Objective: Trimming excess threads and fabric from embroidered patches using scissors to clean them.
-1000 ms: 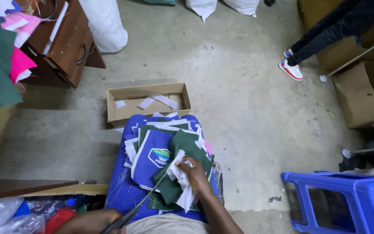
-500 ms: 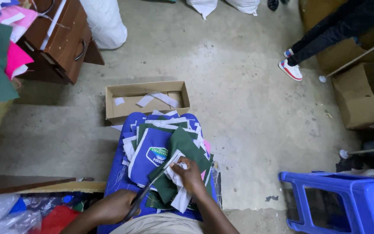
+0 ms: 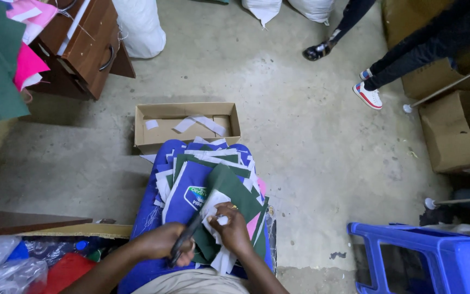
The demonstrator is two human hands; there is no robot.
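My left hand [image 3: 161, 243] grips a pair of dark scissors [image 3: 187, 236] whose blades point up to the right, into a white strip of fabric [image 3: 212, 206]. My right hand [image 3: 231, 226] pinches that white strip and the green fabric piece [image 3: 234, 191] it belongs to. Both hands work on top of a stack of blue, green and white fabric pieces [image 3: 191, 174] piled on a blue surface [image 3: 149, 209] in front of me. More white strips hang below my right hand.
An open cardboard box [image 3: 159, 130] with white fabric scraps sits on the concrete floor beyond the stack. A wooden cabinet [image 3: 82, 46] stands far left, a blue plastic stool [image 3: 425, 256] at lower right. Another person's legs and shoes [image 3: 368, 95] are at upper right near cardboard boxes [image 3: 452, 130].
My left hand has come up from the bottom edge with the scissors, bringing the blades to the white strip. My right hand has stayed on the fabric.
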